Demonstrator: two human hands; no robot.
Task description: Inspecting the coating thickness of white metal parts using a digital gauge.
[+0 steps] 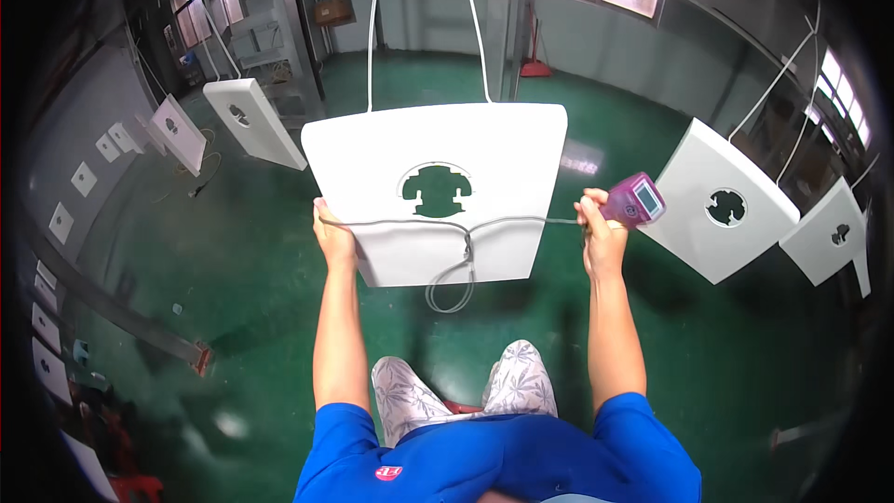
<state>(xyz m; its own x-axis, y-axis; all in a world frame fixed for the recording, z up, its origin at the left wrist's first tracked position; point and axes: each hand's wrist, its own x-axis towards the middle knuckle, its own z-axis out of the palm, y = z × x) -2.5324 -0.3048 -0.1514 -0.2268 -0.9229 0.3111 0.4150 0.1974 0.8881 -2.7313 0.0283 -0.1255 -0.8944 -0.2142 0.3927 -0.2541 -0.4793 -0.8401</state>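
panel inspection, head view. white panel (484,144) hangs at centre frame from two white cords (374,28) that run up out of the top edge. it is roughly square with rounded upper corners and has a notched round cut-out (436,191) in its middle, through which i see the green floor (261,261).

left hand (333,237) sits at the lower left edge of this panel, fingers closed narrow against that edge; i cannot tell whether it pinches the panel or presses a probe tip to it. a thin grey cable (456,265) starts at this hand, crosses the lower face of the panel, drops in a loop below its bottom edge, and runs right to the other hand.

right hand (596,224) is just right of the panel's lower right edge, clear of it, wrapped firmly around a small pink handheld meter (636,200) with a pale screen tilted toward the camera.

further white panels hang in the row: two at upper left (256,121) (179,133), one large at right (717,205), one smaller at far right (833,233). small white plates (84,177) lie along the left rim. i see blue sleeves (340,428) and patterned trousers (521,377) at bottom centre.
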